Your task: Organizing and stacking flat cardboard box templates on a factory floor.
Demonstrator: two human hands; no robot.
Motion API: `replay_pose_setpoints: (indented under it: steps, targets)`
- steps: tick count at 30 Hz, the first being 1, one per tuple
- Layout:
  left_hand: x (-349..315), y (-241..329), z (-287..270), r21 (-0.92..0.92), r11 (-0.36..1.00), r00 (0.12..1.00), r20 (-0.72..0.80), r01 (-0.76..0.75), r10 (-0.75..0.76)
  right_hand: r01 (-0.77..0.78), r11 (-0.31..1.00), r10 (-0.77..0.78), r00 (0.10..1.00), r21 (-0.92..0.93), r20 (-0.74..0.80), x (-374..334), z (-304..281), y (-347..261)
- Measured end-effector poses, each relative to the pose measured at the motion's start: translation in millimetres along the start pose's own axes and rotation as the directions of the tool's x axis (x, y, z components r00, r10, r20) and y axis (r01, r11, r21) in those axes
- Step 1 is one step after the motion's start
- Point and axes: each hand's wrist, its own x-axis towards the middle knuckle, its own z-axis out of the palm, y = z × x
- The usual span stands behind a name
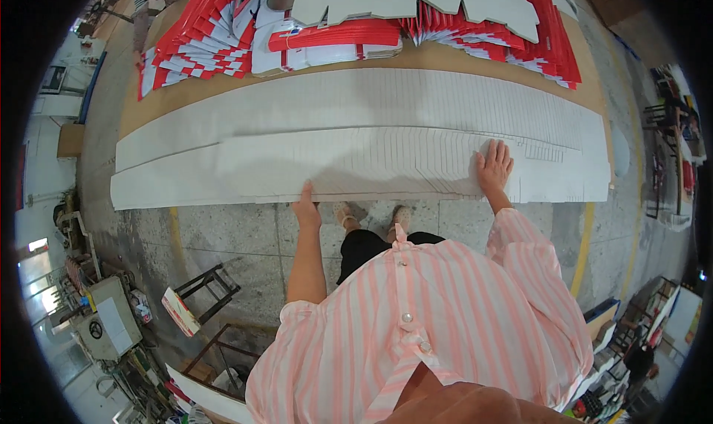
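A long white corrugated cardboard sheet [356, 164] with close rows of creases lies along the near edge of the table. Behind it, partly covered, is another long white cardboard sheet [371, 93]. My left hand [306, 207] pinches the near edge of the front sheet, one digit on top and the other fingers mostly hidden at the rim. To the right, my right hand [495, 168] lies flat on the front sheet, fingers stretched and slightly apart.
Folded red-and-white card pieces [204, 34] are heaped at the far left, with more [546, 41] at the far right. A jagged white board [416, 2] lies across them. A stool [197, 298] stands on the floor at the left. Another person [152, 4] is at the far left.
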Motion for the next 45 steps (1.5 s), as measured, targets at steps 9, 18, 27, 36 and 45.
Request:
replay_pose_setpoints:
  steps: [9,18,27,36,45]
  targets:
    - [-1.5,-2.8,3.2,0.225,0.972,0.995,-0.057,-0.065,0.080,-0.001,1.000,0.002,1.000,-0.029,0.027,0.8,-2.5,1.0]
    - [7.2,-12.4,0.6,-0.047,0.970,0.968,-0.068,0.240,-0.243,-0.005,0.999,0.006,0.999,-0.036,0.033,0.5,-3.9,1.2]
    - [3.5,-3.3,-1.9,-0.340,0.816,0.883,0.134,0.467,-0.450,-0.002,1.000,0.002,1.000,0.012,0.016,1.0,-0.3,6.7]
    - [6.7,-12.3,-9.2,-0.498,0.686,0.841,0.206,0.530,-0.500,-0.002,1.000,0.002,1.000,0.014,0.015,0.5,-6.4,2.6]
    - [14.7,2.4,-40.1,-0.099,0.706,0.678,0.396,0.702,-0.619,0.157,0.979,-0.169,0.981,-0.129,-0.094,6.2,12.7,13.8]
